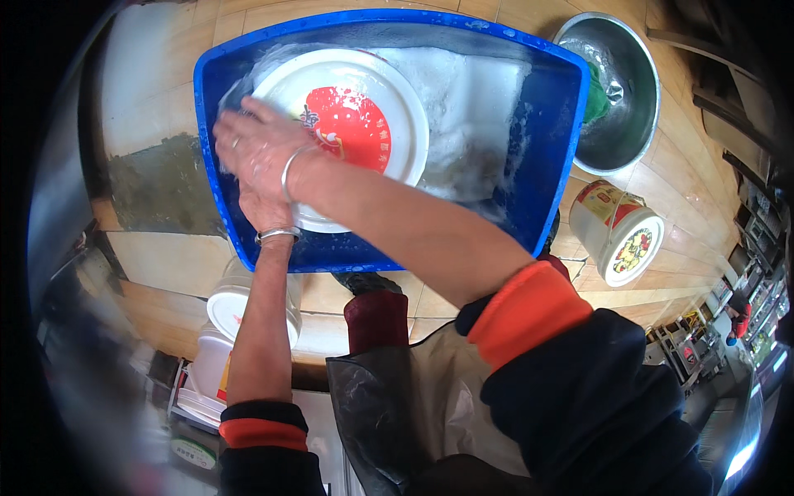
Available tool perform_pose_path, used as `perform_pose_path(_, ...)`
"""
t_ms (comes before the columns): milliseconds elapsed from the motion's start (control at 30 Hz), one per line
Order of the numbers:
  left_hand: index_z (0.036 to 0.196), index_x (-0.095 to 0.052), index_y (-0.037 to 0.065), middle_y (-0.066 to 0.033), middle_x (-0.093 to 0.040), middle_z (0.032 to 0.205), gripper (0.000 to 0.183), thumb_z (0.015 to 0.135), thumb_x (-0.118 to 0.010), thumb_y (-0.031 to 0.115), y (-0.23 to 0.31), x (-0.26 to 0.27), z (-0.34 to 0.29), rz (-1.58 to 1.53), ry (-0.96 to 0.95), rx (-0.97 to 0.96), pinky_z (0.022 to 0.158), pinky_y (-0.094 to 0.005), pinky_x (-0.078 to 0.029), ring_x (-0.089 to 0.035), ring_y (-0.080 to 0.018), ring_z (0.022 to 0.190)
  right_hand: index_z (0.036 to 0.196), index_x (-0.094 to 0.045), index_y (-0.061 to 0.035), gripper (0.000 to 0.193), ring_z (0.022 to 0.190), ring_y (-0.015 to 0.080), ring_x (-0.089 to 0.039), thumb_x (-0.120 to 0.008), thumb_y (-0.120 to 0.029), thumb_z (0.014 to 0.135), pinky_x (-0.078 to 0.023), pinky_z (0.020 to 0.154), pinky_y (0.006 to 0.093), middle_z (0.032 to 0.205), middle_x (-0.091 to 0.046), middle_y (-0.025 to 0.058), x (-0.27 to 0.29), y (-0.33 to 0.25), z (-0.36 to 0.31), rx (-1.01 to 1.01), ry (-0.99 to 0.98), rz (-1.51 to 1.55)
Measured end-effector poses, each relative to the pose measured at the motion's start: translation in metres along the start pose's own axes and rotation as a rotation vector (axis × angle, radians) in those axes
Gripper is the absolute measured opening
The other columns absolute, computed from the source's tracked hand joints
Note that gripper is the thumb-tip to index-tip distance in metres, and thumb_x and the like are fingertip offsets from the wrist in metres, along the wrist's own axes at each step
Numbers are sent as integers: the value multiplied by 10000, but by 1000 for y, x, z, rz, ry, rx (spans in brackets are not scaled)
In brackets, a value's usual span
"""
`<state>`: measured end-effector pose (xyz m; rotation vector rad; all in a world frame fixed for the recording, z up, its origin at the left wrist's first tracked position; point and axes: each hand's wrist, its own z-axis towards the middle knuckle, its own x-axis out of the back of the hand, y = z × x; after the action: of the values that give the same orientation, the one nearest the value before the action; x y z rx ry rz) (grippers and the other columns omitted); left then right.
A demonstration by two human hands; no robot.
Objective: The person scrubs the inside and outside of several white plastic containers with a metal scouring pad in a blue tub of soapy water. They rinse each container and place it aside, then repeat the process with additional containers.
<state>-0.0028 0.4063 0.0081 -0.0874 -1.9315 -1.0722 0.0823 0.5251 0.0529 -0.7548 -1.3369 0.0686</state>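
A white round lid (403,124) with a red print lies in the soapy water of a large blue tub (397,16). Across the lid's left part reaches my right hand (266,153), its fingers stretched out toward the tub's left wall. My left hand (263,213) is at the lid's lower left edge, close against the right one. Its fingers are covered by the right hand. Each wrist wears a bracelet. Whether a cloth or anything else lies under the palms is hidden.
Right of the tub stands a round metal basin (635,124) with a green thing (597,95) inside. Below it is a white lidded bucket (602,219). More white buckets (236,310) stand by my left forearm. The floor (174,252) is tiled.
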Motion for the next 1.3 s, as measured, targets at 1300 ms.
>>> perform_pose_path(1300, 1381, -378, 32, -133, -567, 1269, 637, 859, -697, 209, 40, 1, -94, -853, -348, 546, 879, -405, -570, -604, -253, 1136, 1382, -385, -70, 604, 1189, 395, -495, -611, -147, 827, -508, 873, 538, 1208, -553, 242, -151, 65, -269, -1182, -71, 688)
